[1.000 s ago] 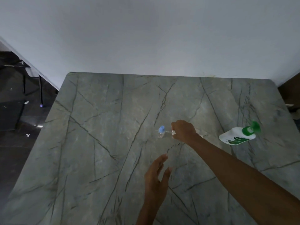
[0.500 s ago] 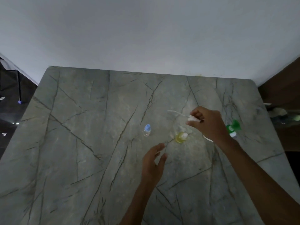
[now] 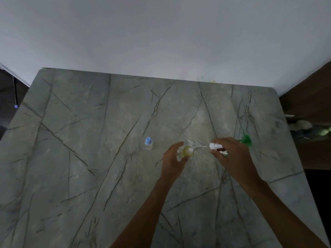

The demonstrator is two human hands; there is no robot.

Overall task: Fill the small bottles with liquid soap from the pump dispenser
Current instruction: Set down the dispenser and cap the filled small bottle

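Note:
A small yellow-filled bottle (image 3: pixel 187 151) stands uncapped on the grey marble table (image 3: pixel 89 158). My left hand (image 3: pixel 172 162) curves around its left side, thumb above and fingers below, with a gap to the palm. My right hand (image 3: pixel 234 158) grips a white spray cap (image 3: pixel 214 145). The cap's thin tube (image 3: pixel 198 147) points left, its tip at the bottle's mouth. A small clear bottle with a blue cap (image 3: pixel 148 144) stands further left. The green pump head of the soap dispenser (image 3: pixel 246 139) shows behind my right hand, and its body is hidden.
A white wall (image 3: pixel 161 36) rises at the table's far edge. Dark floor (image 3: pixel 10 97) lies off the left edge. Brown furniture with clutter (image 3: pixel 308 129) stands off the right edge. Bare marble stretches across the table's left and near parts.
My left hand has moved forward and curled around the yellow bottle. My right hand has come down and turned the cap, so the tube tip has swung onto the bottle's mouth.

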